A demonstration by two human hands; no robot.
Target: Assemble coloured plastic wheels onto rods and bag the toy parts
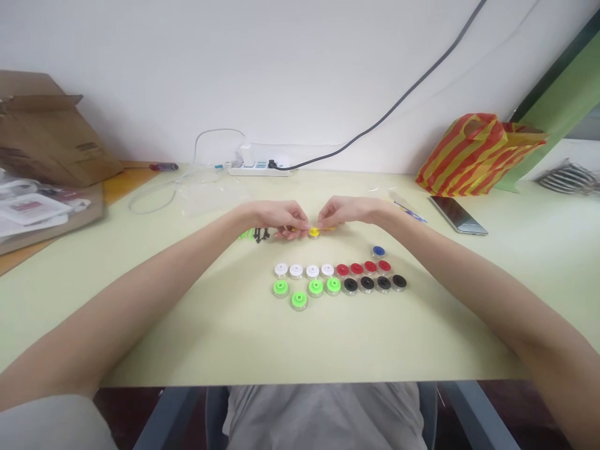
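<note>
Above the table's middle, my left hand [284, 219] and my right hand [344, 211] meet with pinched fingertips at a small yellow plastic piece [314, 232]. Thin yellow bits show beside the fingers of both hands; their exact shape is too small to make out. Just left of my left hand lie black plastic parts [261, 235] and light green ones [245, 235], partly hidden by the forearm. Nearer to me are rows of round wheel-like discs with clear rims: several white [296, 271], red [357, 269], green [315, 287] and black [367, 284]. One blue disc [379, 251] sits apart.
A power strip [260, 169] with a dark cable [375, 127] lies along the wall. Clear plastic [210, 195] is behind my left hand. At the right are a phone [458, 215], a blue-and-white pen-like item [410, 211] and a striped bag [473, 156]. A cardboard box [51, 137] stands left.
</note>
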